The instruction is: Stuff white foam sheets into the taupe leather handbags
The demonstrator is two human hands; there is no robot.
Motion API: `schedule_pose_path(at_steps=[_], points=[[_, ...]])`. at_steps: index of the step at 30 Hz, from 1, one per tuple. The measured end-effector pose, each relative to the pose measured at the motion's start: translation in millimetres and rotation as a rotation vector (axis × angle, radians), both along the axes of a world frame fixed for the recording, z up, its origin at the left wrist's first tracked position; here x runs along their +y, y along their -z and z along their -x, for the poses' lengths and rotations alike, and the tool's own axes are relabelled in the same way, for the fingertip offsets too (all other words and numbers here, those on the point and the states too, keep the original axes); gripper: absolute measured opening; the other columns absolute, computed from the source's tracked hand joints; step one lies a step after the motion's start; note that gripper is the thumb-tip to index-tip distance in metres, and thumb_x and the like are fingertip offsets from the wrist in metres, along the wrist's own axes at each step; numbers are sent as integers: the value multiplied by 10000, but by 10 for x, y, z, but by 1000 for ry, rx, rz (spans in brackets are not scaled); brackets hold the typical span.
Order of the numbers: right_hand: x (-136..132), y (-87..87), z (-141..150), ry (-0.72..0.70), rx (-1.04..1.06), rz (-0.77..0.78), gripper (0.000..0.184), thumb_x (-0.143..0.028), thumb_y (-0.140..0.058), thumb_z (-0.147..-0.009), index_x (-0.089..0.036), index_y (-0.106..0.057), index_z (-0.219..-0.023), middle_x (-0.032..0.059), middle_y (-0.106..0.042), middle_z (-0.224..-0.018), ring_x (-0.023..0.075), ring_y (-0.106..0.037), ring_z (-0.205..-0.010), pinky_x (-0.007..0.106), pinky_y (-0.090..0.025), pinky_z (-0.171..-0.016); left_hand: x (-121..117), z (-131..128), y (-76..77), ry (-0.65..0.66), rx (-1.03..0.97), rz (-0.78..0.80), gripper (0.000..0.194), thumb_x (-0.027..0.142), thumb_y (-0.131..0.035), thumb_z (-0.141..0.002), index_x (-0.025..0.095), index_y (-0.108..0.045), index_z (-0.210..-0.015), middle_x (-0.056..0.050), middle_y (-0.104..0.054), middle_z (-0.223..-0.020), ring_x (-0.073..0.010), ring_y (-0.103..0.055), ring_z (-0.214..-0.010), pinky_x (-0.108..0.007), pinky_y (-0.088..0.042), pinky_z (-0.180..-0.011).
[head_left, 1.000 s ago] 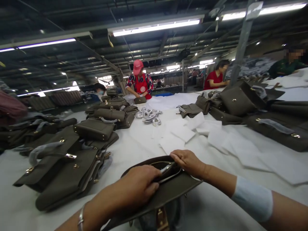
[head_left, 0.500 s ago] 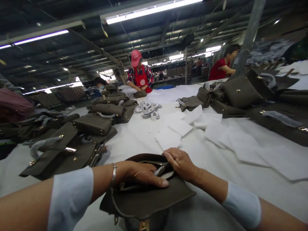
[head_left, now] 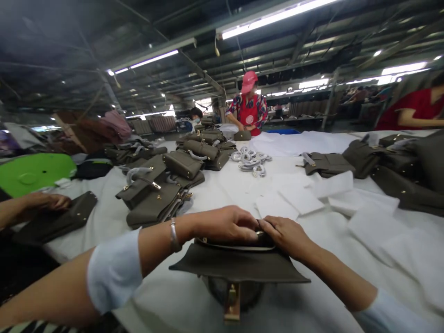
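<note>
A dark olive handbag [head_left: 239, 268] stands on the white table [head_left: 180, 296] right in front of me, its flap hanging toward me with a gold clasp [head_left: 231, 303] at its tip. My left hand [head_left: 227, 224] lies over the top opening of the bag with fingers curled down on its rim. My right hand [head_left: 286, 236] grips the same rim from the right, fingers closed and touching the left hand's fingertips. What lies inside the bag is hidden.
Stacks of matching olive bags [head_left: 156, 194] lie to the left, more [head_left: 398, 171] at the right. White foam sheets [head_left: 301, 199] and wrapped hardware [head_left: 251, 162] sit mid-table. Another person's hand [head_left: 45, 203] rests on a bag at the far left. Workers stand at the far end.
The view has swung to the left. Both hands have closed together over the bag's opening, which was open before. The bag's flap now hangs flat toward me.
</note>
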State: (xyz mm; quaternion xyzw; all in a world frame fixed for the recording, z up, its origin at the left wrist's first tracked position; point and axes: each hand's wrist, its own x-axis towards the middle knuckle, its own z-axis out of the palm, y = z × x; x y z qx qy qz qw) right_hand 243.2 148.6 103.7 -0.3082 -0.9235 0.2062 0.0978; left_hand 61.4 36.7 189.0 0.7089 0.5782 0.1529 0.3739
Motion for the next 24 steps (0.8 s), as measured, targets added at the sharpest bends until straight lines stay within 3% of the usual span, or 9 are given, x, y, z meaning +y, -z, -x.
schedule_pose_path(at_steps=[2, 3, 5, 8, 11, 14, 17, 20, 24], points=[[-16, -76, 27, -4, -34, -27, 354, -434, -343, -959, -229, -632, -948, 75, -687, -951, 277, -614, -927, 400, -428, -767, -190, 248, 6, -277, -136, -220, 369, 455, -549, -819, 167, -638, -1032, -39, -664, -967, -170, -569, -893, -298, -438, -858], [-34, -112, 43, -21, -32, -70, 293, -390, -390, -948, -227, -627, -1005, 82, -678, -979, 280, -601, -956, 400, -431, -784, -289, 388, 78, -415, -144, -316, 345, 442, -544, -822, 162, -648, -996, -41, -666, -948, -170, -570, -891, -305, -434, -872], [-86, -179, 87, -103, -4, -203, 230, -257, -457, -910, -212, -600, -1085, 90, -652, -1009, 274, -565, -992, 401, -430, -826, -484, 650, 334, -569, -116, -413, 317, 438, -557, -810, 154, -664, -903, -56, -667, -915, -188, -574, -903, -339, -423, -903], [-188, -264, 216, -300, 38, -392, 261, -110, -428, -874, -201, -589, -1059, 76, -627, -994, 244, -525, -963, 381, -419, -840, -730, 865, 785, -559, -292, -384, 286, 423, -624, -754, 148, -647, -831, -75, -655, -975, -210, -577, -943, -353, -425, -903], [-314, -355, 434, -465, 29, -476, 229, -109, -407, -886, -197, -587, -996, 66, -620, -977, 221, -514, -898, 356, -409, -784, -859, 848, 1015, -503, -443, -392, 265, 340, -620, -740, 166, -645, -939, -71, -632, -1070, -219, -564, -1020, -348, -415, -929], [-451, -435, 710, -654, 14, -463, 150, -209, -495, -881, -192, -572, -1009, 55, -620, -952, 202, -518, -855, 332, -399, -736, -847, 812, 996, -456, -416, -409, 312, 239, -610, -700, 179, -655, -1003, -60, -640, -1077, -229, -547, -1068, -357, -394, -973], [-551, -462, 968, -816, 27, -491, 185, -227, -501, -886, -196, -546, -1063, 48, -627, -988, 187, -527, -826, 329, -396, -727, -771, 873, 953, -444, -460, -396, 250, 182, -625, -639, 155, -658, -885, -55, -655, -1001, -221, -560, -996, -346, -417, -923], [-590, -456, 1130, -916, 45, -530, 174, -189, -466, -898, -211, -549, -1050, 40, -620, -1084, 176, -546, -844, 329, -399, -723, -724, 950, 994, -419, -557, -353, 222, 162, -614, -627, 140, -637, -848, -47, -651, -947, -207, -552, -954, -328, -416, -884], [-598, -455, 1193, -966, 52, -418, 275, -156, -526, -810, -205, -561, -1078, 43, -597, -1166, 169, -575, -894, 305, -423, -717, -689, 979, 1102, -414, -771, -245, 346, 128, -579, -592, 149, -619, -935, -12, -631, -910, -161, -527, -876, -265, -402, -777]])
